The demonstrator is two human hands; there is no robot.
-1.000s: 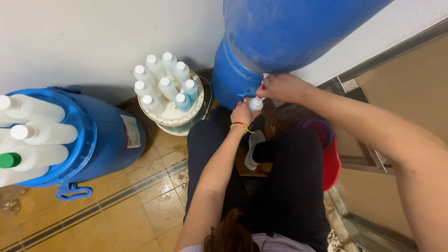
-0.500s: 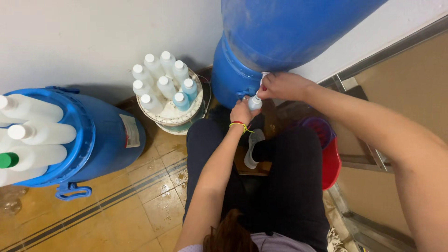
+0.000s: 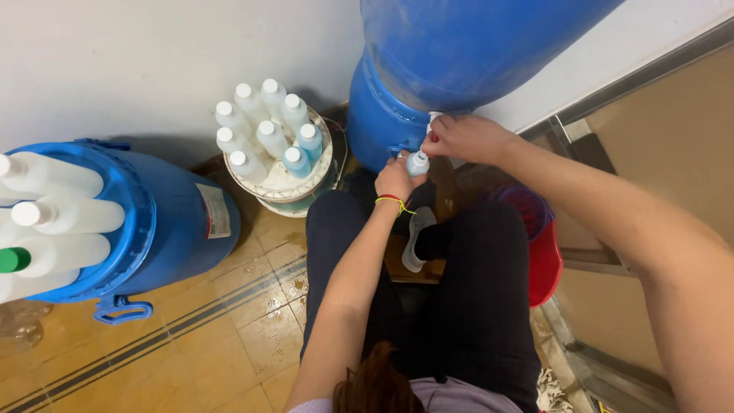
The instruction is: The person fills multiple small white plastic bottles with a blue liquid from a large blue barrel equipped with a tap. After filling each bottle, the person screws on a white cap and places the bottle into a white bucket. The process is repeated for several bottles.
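1. A small pale-blue plastic bottle [image 3: 417, 163] is held upright in the grip of the left hand [image 3: 394, 180], the fingers closed around its lower part; a thin red-and-yellow thread band [image 3: 391, 201] is worn on that wrist.
2. The right hand [image 3: 468, 138] is placed just above the bottle, its fingers pinched together on a small white tap [image 3: 433, 118] at the base of a large blue plastic drum [image 3: 459, 53]; the tap is mostly hidden by the fingers.
3. The bottle is found directly under that tap, close against the drum's lower rim.
4. Below the hands, dark trousers [image 3: 459, 306] are seen, with a white shoe sole [image 3: 417, 239] between the legs.
5. A red plastic bucket [image 3: 544, 256] is set on the floor just right of the legs.
6. To the left of the drum, a round white tray [image 3: 277, 182] is loaded with capped bottles [image 3: 264, 130], white and pale blue.
7. Further left, a second blue barrel [image 3: 172, 222] is topped with larger white bottles [image 3: 57, 210].
8. The tiled orange floor [image 3: 191, 344] is marked by wet spots.
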